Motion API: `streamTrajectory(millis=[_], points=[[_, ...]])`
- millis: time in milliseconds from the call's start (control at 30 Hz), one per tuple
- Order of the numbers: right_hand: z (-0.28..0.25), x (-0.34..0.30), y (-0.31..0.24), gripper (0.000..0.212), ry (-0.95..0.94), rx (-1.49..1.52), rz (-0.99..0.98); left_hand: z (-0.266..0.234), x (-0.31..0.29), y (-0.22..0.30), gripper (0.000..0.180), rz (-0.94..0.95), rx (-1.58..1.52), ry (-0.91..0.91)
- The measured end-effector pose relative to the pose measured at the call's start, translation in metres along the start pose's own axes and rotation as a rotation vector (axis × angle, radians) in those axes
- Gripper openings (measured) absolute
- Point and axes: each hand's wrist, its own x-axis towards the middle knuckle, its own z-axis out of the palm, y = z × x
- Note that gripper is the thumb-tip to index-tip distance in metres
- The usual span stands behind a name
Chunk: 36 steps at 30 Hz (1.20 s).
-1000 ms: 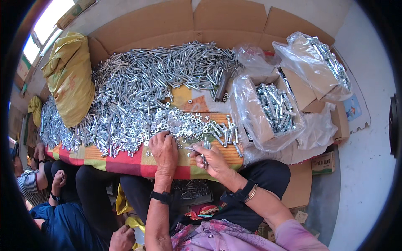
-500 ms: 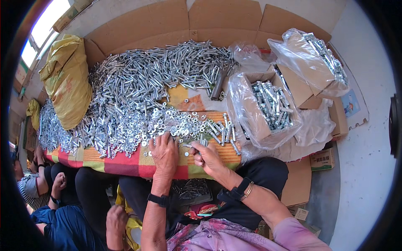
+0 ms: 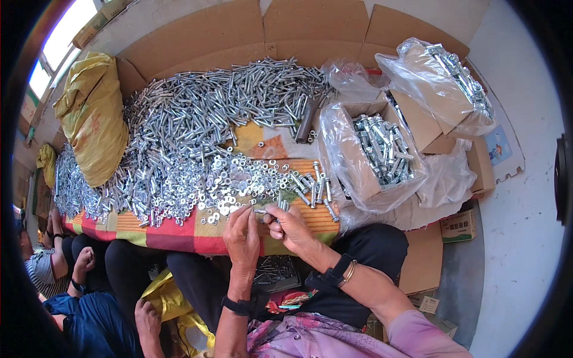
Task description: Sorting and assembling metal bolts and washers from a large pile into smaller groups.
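Observation:
My right hand is closed around several silver bolts, their ends sticking up past the thumb and fingers. One bolt points left from its fingertips toward my left hand. The left fingertips are pinched together at that bolt's end; whatever small piece they hold is hidden. Just beyond both hands lies a spread of loose washers and nuts on a checked cloth. A few bolts with parts on them lie to the right of the washers.
A large heap of bolts covers the table's back. Plastic-lined cardboard boxes of bolts stand at the right. A yellow sack leans at the left. Other people sit on my left, one person's hand near a yellow bag.
My left hand has lifted off the washers and come right, its fingers now pinched beside the right hand's bolt. The right hand stays nearly in place. A neighbour's hand has moved left.

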Motion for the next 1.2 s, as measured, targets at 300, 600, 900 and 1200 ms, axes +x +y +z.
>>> streamTrajectory(millis=[300, 600, 900, 1200], points=[[0.004, -0.011, 0.012, 0.017, -0.014, -0.106, -0.096, 0.001, -0.015, 0.002, 0.015, -0.119, -0.2, 0.057], [0.008, -0.02, 0.016, 0.016, -0.09, 0.025, 0.028, -0.016, -0.027, 0.012, 0.018, -0.507, -0.708, 0.016], [0.001, -0.023, 0.02, 0.018, -0.094, -0.009, 0.031, -0.018, -0.034, -0.001, 0.017, -0.663, -0.973, -0.03], [-0.003, -0.023, 0.01, 0.014, -0.161, -0.011, 0.112, -0.021, -0.03, 0.0, 0.016, -0.597, -0.894, -0.144]])
